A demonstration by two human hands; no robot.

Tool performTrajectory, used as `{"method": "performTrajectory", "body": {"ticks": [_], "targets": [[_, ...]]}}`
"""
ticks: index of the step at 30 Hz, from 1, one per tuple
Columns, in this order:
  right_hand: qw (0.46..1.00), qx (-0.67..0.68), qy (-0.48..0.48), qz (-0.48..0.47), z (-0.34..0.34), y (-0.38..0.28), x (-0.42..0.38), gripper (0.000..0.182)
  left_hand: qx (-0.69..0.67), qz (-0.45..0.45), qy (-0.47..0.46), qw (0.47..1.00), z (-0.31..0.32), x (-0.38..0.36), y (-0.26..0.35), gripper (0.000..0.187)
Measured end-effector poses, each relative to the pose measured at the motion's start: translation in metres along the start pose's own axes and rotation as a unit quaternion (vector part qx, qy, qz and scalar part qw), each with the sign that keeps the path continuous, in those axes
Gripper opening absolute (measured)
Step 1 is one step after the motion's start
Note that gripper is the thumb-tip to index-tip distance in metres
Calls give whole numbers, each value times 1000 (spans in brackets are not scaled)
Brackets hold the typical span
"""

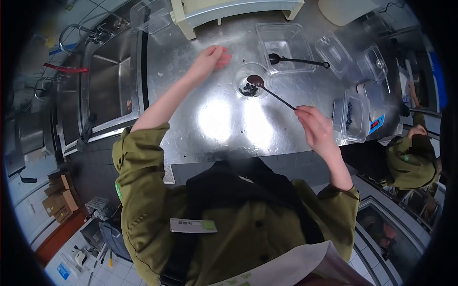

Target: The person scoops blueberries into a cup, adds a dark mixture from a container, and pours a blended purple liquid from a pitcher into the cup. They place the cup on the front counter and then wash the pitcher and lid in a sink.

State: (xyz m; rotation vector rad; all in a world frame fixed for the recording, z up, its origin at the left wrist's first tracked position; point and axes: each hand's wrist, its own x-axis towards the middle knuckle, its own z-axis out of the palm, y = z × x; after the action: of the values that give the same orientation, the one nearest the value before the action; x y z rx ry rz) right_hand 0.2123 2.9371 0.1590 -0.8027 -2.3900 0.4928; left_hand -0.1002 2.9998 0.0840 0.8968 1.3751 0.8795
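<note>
A dark spoon (278, 97) is held by its handle end in my right hand (316, 127), its fingertips pinched together. The spoon's bowl is over a round clear container (261, 90) on the metal counter, with several dark berries (248, 89) inside. To the left of that container, my left hand (213, 58) hovers over the counter, holding nothing, its fingers loosely bent and partly apart. Behind and right of the round container stands a rectangular clear tub (285, 43), with a black spoon (298, 61) lying across it.
At the right are a clear tub of dark berries (351, 117), a scale with a red display (376, 124) and clear lids (334, 55). A cream stand (238, 12) is at the back, sinks (110, 78) at the left. A co-worker (411, 159) is at the far right.
</note>
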Motion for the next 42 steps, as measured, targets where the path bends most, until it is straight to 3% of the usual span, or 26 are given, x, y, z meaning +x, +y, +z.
{"method": "performTrajectory", "body": {"ticks": [4, 6, 7, 11, 13, 15, 17, 19, 21, 24, 29, 33, 42], "targets": [[979, 95, 123, 132, -14, 8, -6, 12, -36, 20, 15, 999, -4, -29, -18, 30], [951, 119, 198, 206, -18, 19, -8, 10, -35, 93, -13, 995, -5, -38, -47, 38], [944, 113, 191, 243, -14, 23, -2, 10, -32, 129, -27, 991, -3, -44, -61, 45], [971, -179, 128, 97, 49, 81, 2, 17, -14, 220, -6, 975, 53, -66, -87, 94], [967, -223, 46, 119, 64, 69, 21, 28, -25, 257, 22, 966, 82, -65, -88, 111], [976, -166, 4, 140, 67, 60, 30, 38, -25, 266, 77, 960, 100, -58, -92, 112], [977, -169, 72, 106, 60, 46, 35, 44, -45, 270, 138, 952, 113, -54, -90, 110], [978, -146, 105, 104, 48, 34, 29, 50, -43, 256, 143, 955, 114, -53, -82, 106], [978, -104, 145, 111, 39, 28, 5, 43, 27, 252, 183, 950, 110, -55, -79, 100], [971, -65, 199, 112, 27, 16, -52, 33, -37, 257, 149, 954, 106, -69, -73, 96], [924, 11, 266, 274, 50, -18, -152, 23, 19, 268, 115, 956, 129, -83, -84, 90], [903, 24, 292, 315, 57, -34, -183, 23, 25, 262, 81, 961, 165, -88, -88, 84], [888, 76, 342, 297, 58, -24, -204, 20, 46, 287, 137, 947, 206, -98, -97, 80]]}}
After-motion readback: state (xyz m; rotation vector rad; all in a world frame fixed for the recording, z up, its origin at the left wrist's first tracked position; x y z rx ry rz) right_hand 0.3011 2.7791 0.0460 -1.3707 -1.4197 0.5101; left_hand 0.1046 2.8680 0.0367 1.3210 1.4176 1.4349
